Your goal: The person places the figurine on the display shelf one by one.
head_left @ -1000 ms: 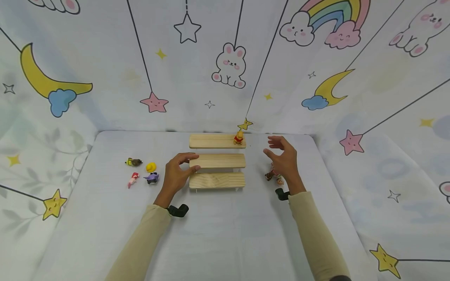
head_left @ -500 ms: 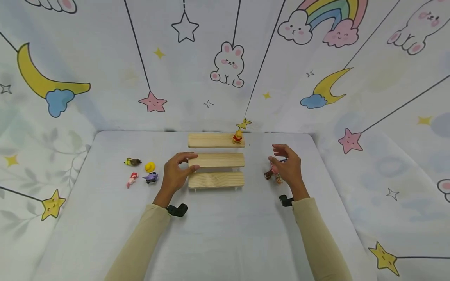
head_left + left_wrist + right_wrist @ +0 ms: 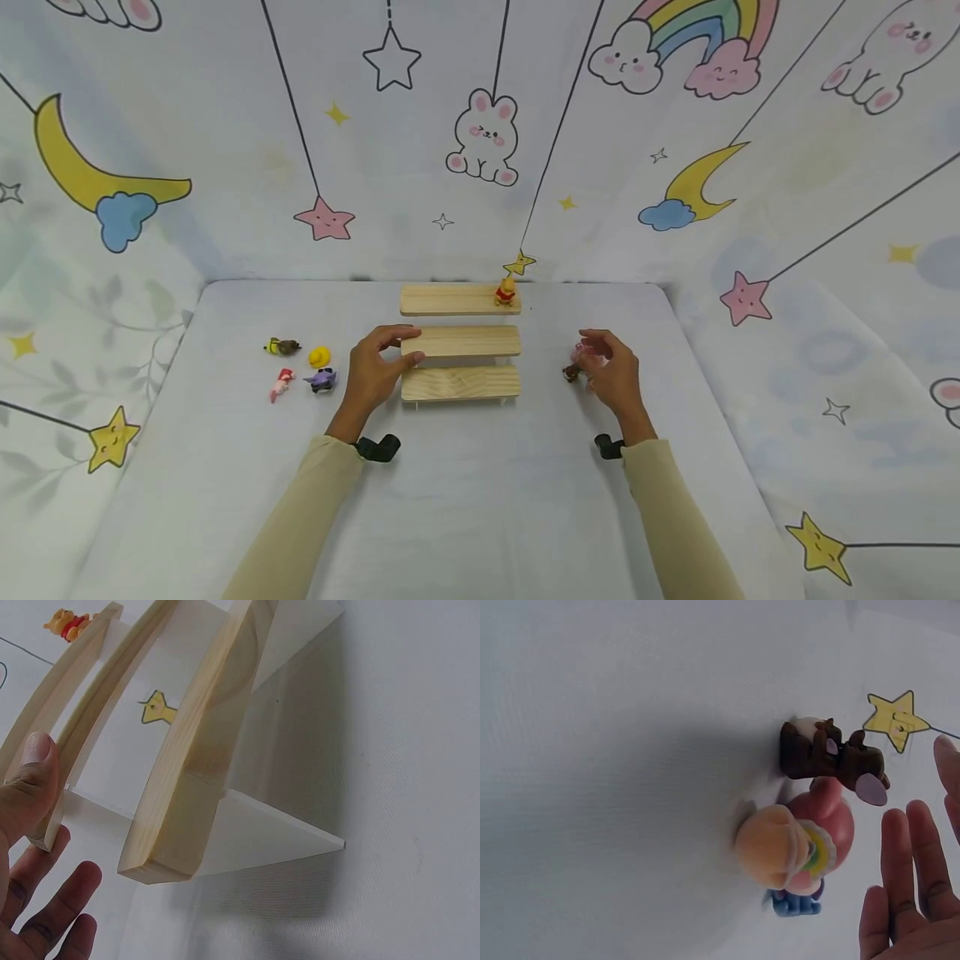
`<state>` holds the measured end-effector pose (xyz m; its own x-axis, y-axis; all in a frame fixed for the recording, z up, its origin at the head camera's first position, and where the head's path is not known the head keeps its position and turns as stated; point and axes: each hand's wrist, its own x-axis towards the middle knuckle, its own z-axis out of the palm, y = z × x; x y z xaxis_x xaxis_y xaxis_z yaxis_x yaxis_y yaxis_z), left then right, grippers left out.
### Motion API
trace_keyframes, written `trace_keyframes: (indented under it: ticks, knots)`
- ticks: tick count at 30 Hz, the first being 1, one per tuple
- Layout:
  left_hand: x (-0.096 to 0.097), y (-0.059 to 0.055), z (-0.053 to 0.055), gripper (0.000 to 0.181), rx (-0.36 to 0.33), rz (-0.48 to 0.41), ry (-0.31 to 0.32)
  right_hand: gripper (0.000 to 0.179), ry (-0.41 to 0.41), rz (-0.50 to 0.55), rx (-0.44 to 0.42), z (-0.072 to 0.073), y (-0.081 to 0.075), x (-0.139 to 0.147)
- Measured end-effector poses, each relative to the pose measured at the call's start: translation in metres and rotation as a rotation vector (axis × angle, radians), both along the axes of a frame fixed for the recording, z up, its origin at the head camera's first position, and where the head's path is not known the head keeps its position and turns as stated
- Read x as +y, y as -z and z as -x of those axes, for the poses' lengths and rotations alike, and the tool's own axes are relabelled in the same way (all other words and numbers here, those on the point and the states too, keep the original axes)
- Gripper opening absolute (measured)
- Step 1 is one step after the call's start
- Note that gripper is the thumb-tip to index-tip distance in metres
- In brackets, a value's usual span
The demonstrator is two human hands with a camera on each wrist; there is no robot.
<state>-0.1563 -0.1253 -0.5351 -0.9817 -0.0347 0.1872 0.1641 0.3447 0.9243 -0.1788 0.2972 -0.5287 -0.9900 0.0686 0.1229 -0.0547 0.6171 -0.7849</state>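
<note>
Left hand grips the shelf, right hand spread over toys beside it

The three-step wooden shelf (image 3: 461,384) stands on the white-covered table (image 3: 480,500), its boards carried on pale side panels (image 3: 270,836). On its top step, near the right end, an orange bear toy (image 3: 505,292) in a red shirt stands upright.

The left hand (image 3: 377,367) pinches the left end of the shelf's middle board, thumb on top, while its other fingers spread loosely off the end.

The right hand (image 3: 617,379) is well to the right of the shelf, thumb and fingers wide apart, holding nothing, just over a close cluster of toys. These are a brown toy (image 3: 832,757) with lilac ears, a pink toy (image 3: 840,821), and a blue toy (image 3: 796,904) partly hidden. A peach ball shape (image 3: 765,844) overlaps the pink; whether it is a separate toy cannot be told.

To the left of the shelf lie a brown-and-yellow toy (image 3: 282,347), a yellow toy (image 3: 318,357), a red-and-pink toy (image 3: 281,385) and a purple toy (image 3: 321,381). Behind the shelf rises a cloth (image 3: 420,150) printed with rabbits, moons and stars.
</note>
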Motion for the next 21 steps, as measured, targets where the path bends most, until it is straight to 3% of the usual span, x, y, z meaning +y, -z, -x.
trace_keyframes:
  ticks: [11, 21]
  knots:
    - [-0.001, -0.001, -0.001, 0.040, 0.005, -0.010, 0.006, 0.044, 0.011, -0.061, -0.008, -0.007, 0.016, 0.003]
    - [0.000, 0.002, -0.001, 0.042, 0.018, 0.004, -0.002, 0.047, 0.003, -0.079, -0.007, -0.011, 0.021, 0.000]
